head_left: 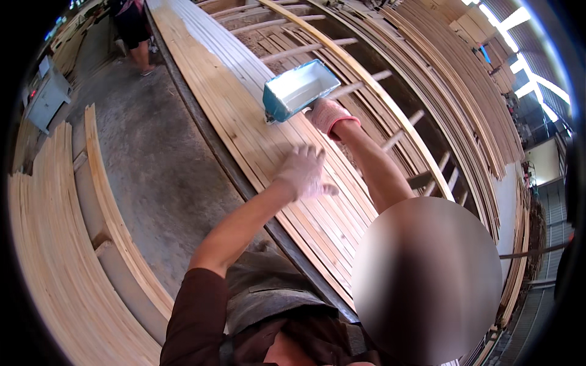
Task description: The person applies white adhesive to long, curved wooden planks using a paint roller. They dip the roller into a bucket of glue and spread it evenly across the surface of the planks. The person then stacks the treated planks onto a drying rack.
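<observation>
My right hand (330,116), in a pinkish work glove, grips the near right side of a blue rectangular paint box (279,107). The box's open inside is coated white, and it rests tilted on a row of narrow wooden strips (229,113). Its grip is partly hidden behind the glove. Nearer to me, my left hand (303,173), in a thin pale glove, lies on the strips with its fingers spread, holding nothing. Beyond the box, the strips on the right side carry a white coating (229,46); those around my left hand are bare wood.
A dark rail (204,131) edges the strips on the left. To the right runs a rack with round wooden rungs (360,85) and long stacked boards (448,79). More boards (67,244) lie at left. A person (135,36) stands at the far left near a grey cabinet (47,97).
</observation>
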The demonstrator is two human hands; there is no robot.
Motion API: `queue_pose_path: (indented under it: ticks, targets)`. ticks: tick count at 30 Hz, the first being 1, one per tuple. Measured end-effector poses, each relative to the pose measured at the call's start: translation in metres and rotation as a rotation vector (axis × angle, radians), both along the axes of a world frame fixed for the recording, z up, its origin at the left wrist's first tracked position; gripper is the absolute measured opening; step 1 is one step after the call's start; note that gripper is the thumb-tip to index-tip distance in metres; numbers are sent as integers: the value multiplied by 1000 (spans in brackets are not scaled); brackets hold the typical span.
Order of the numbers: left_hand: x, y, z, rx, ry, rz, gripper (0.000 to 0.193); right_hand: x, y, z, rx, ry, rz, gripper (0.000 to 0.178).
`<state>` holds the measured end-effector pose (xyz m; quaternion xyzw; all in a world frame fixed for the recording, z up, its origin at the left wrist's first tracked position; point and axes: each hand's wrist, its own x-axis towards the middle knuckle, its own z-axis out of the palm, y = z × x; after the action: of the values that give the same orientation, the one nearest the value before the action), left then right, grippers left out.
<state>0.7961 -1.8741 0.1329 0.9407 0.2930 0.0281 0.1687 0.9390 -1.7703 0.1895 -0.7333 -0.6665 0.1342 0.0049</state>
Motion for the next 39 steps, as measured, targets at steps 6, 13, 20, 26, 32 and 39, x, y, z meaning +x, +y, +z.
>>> queue_pose_path:
  ticks: [6, 13, 20, 26, 32, 39]
  targets:
    - [39, -242, 7, 31, -345, -621, 93, 73, -153, -7, -53, 58, -54, 37]
    - [0, -370, 10, -177, -444, -458, 69, 175, -411, -9, -156, -66, -133, 41]
    - [-70, -531, -54, -472, -434, 164, 50, 273, -579, -36, 255, -327, 412, 33]
    - [-2, -674, -78, -501, -257, 332, 49, 263, -614, -18, -131, -135, 100, 29]
    - [62, -804, -77, -704, -81, 368, 56, 343, -822, -6, -68, -7, 68, 29]
    - [93, -943, -101, -653, 58, 488, 65, 456, -1119, -8, -291, -873, 445, 18]
